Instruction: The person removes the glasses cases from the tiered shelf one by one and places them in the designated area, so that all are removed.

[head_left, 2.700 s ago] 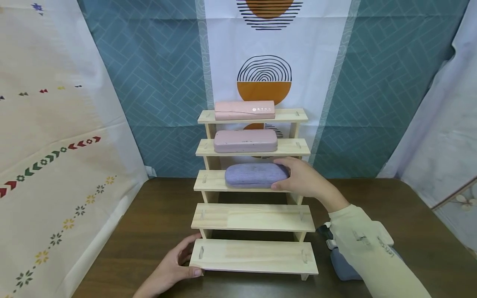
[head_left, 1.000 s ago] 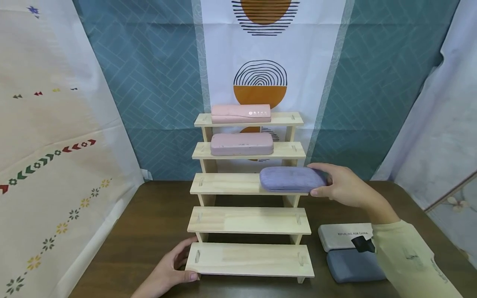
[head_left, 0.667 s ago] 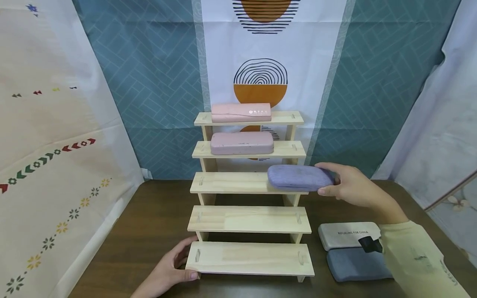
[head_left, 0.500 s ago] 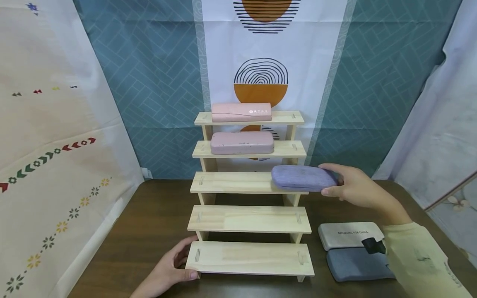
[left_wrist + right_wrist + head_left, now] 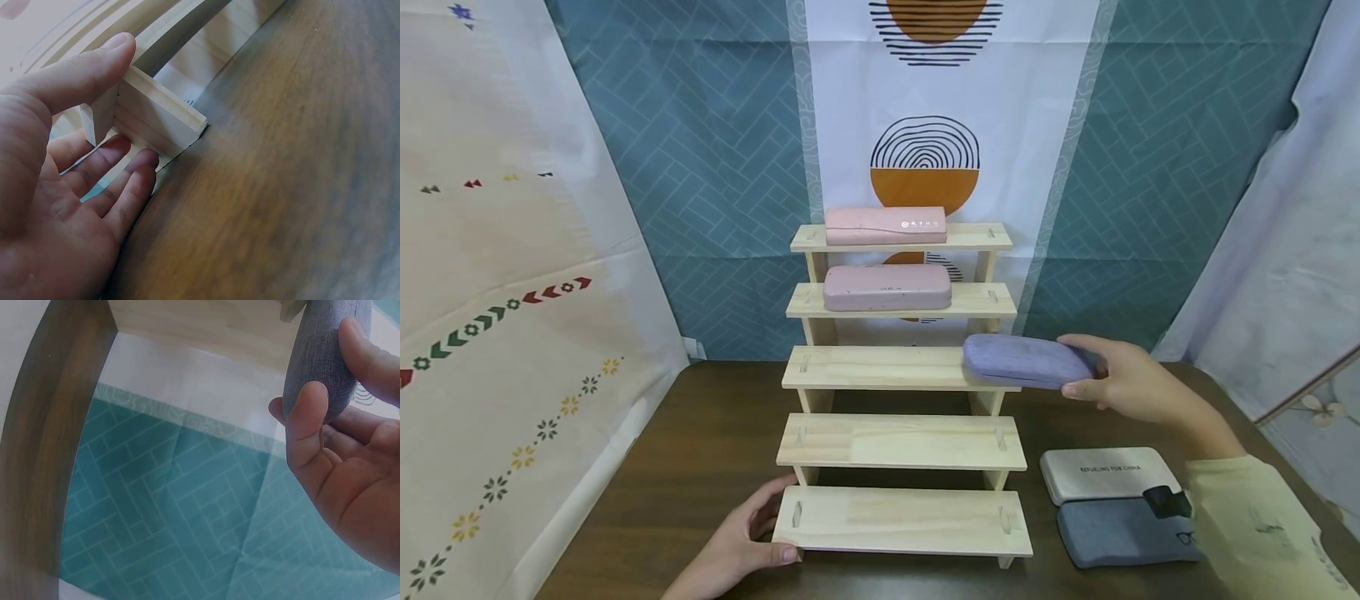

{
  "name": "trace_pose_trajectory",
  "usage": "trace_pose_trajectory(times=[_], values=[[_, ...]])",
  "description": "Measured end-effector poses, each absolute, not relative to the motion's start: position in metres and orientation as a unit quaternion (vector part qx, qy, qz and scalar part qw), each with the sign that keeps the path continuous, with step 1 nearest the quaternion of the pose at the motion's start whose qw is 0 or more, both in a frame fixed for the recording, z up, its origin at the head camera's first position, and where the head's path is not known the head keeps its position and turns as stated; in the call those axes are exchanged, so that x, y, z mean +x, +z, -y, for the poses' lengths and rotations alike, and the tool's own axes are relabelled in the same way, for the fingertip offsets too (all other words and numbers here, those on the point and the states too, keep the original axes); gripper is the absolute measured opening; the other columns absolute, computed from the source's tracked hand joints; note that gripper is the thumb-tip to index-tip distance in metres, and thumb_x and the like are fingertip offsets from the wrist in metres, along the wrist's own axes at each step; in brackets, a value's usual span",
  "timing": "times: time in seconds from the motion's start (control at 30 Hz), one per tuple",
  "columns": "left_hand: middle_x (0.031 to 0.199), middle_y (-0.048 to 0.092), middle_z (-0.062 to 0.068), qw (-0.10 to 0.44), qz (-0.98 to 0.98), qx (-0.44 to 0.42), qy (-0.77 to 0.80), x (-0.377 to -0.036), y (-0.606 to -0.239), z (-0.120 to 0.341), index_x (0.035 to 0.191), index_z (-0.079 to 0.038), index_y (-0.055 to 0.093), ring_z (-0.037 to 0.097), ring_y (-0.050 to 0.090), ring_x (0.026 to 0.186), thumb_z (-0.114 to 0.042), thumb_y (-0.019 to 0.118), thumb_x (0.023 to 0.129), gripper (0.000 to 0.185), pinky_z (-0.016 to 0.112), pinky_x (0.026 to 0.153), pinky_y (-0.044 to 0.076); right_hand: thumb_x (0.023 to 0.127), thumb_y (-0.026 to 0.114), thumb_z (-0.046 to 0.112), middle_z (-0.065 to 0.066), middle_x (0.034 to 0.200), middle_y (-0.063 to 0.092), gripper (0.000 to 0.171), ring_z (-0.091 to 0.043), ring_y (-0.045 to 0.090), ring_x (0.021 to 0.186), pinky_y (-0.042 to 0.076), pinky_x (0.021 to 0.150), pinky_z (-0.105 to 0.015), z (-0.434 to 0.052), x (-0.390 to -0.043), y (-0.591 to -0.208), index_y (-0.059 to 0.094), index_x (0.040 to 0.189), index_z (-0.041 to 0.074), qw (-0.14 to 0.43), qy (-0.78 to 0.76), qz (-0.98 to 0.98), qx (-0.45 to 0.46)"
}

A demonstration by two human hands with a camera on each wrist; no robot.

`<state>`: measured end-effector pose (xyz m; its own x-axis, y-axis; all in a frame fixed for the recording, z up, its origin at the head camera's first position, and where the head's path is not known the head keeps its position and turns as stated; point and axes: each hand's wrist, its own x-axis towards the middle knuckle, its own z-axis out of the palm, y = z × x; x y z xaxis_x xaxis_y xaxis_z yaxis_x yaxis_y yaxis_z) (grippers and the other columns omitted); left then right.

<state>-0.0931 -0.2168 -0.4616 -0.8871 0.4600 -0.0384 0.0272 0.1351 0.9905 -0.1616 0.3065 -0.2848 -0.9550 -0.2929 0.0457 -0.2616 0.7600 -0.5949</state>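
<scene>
Five-step wooden rack: on brown table.
Left hand: thumb and fingers bent round the rack's lower left corner.
Right hand: thumb and fingers parted by the purple case, pinching its right end.
Purple case: at the right end of the middle step, jutting past; contact unclear.
Pink case: on top.

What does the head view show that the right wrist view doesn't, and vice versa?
Head only: left hand at the lower corner of the wooden rack, light pink case, mauve case, off-white case, blue-gray case.
Right wrist only: palm side of the right hand.
Both: purple case in that hand, teal backdrop, some rack wood.
</scene>
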Motion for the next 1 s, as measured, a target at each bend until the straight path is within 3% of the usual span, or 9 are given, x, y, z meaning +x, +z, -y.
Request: trace_pose_trajectory(times=[0.2,0.53,0.73,1.0], values=[[0.141,0.044,0.022,0.166,-0.738,0.169,0.632,-0.093,-0.461,0.217,0.154,-0.007,0.034,0.034,0.054,0.116,-0.004,0.079,0.086,0.082,0.034,0.089,0.050,0.091,0.077,0.019,-0.006,0.082,0.059,0.074,-0.020,0.055,0.062,0.045,0.054,-0.033,-0.317,-0.158,-0.287,0.038,0.150,-0.002,0.023,-0.312,-0.939,-0.144],[0.140,0.043,0.022,0.173,-0.737,0.164,0.633,-0.092,-0.460,0.217,0.154,-0.007,0.034,0.035,0.053,0.115,-0.005,0.079,0.086,0.082,0.035,0.088,0.051,0.090,0.078,0.016,-0.018,0.105,0.061,0.073,-0.022,0.057,0.067,0.052,0.059,-0.035,-0.325,-0.155,-0.289,0.039,0.149,-0.005,0.021,-0.320,-0.938,-0.130],[0.140,0.043,0.022,0.173,-0.734,0.167,0.635,-0.092,-0.461,0.217,0.154,-0.006,0.033,0.035,0.053,0.116,-0.004,0.078,0.086,0.082,0.035,0.088,0.052,0.090,0.078,0.017,-0.019,0.106,0.061,0.074,-0.021,0.058,0.067,0.053,0.060,-0.036,-0.332,-0.154,-0.293,0.038,0.149,-0.005,0.022,-0.312,-0.942,-0.124],[0.140,0.044,0.022,0.172,-0.732,0.165,0.638,-0.094,-0.463,0.218,0.154,-0.006,0.034,0.035,0.053,0.116,-0.004,0.079,0.086,0.082,0.035,0.088,0.052,0.090,0.077,0.018,-0.032,0.124,0.055,0.076,-0.021,0.062,0.071,0.055,0.063,-0.034,-0.342,-0.153,-0.295,0.037,0.150,-0.006,0.027,-0.313,-0.942,-0.117]])
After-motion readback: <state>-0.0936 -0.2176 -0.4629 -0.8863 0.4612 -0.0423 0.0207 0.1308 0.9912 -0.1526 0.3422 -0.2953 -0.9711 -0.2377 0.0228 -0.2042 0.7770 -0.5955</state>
